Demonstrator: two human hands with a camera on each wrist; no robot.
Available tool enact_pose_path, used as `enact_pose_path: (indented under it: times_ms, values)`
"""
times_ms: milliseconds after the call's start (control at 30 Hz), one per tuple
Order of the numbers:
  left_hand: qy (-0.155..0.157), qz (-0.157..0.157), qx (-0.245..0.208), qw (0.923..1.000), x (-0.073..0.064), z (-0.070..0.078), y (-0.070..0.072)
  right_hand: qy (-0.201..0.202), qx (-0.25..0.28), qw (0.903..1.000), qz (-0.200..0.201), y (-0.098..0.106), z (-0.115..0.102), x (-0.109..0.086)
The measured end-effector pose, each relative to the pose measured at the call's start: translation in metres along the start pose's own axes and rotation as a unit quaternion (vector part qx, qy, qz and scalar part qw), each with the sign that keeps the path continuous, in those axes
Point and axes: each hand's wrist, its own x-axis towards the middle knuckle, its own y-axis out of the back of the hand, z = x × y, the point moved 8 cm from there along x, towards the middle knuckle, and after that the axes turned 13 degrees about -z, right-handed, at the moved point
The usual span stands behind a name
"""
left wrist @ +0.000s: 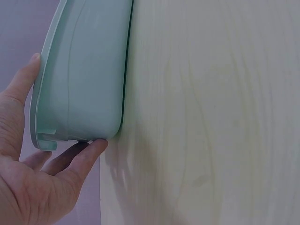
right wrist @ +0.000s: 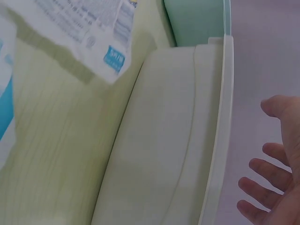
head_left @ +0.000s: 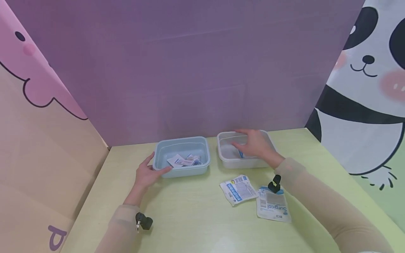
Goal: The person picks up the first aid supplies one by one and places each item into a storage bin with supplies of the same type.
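Observation:
My left hand holds the near-left corner of a pale blue plastic box. In the left wrist view, the thumb lies at the box's rim and the fingertips touch its end wall. Inside that box lie several small white packets. My right hand hovers over a white plastic box, fingers spread and holding nothing. A bit of a blue-marked packet shows inside the white box, mostly hidden by the right hand. The right wrist view shows the hand beyond the box's rim.
Two flat packets lie on the light wood table in front of the white box: one with blue lettering, and one marked "Surgical", partly behind the right wrist camera. A purple panel stands behind both boxes.

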Motion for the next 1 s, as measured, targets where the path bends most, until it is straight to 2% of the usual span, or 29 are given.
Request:
enact_pose_path:
  times_ms: [233, 400, 567, 1000]
  values:
    - [-0.001, 0.000, 0.003, 1.0000, -0.001, 0.000, 0.000, -0.011, 0.018, 0.9998, -0.004, 0.004, 0.017, -0.007]
    - [0.001, 0.001, -0.007, 1.0000, -0.002, 0.001, 0.000, -0.019, 0.010, 0.9998, -0.007, 0.002, 0.028, -0.011]
    - [0.001, 0.001, -0.017, 0.9998, -0.002, 0.001, 0.000, -0.026, 0.000, 0.9996, 0.005, 0.003, 0.034, -0.014]
    - [0.002, -0.003, -0.018, 0.9998, -0.001, -0.001, -0.001, -0.055, 0.017, 0.9982, 0.018, 0.006, 0.055, -0.031]
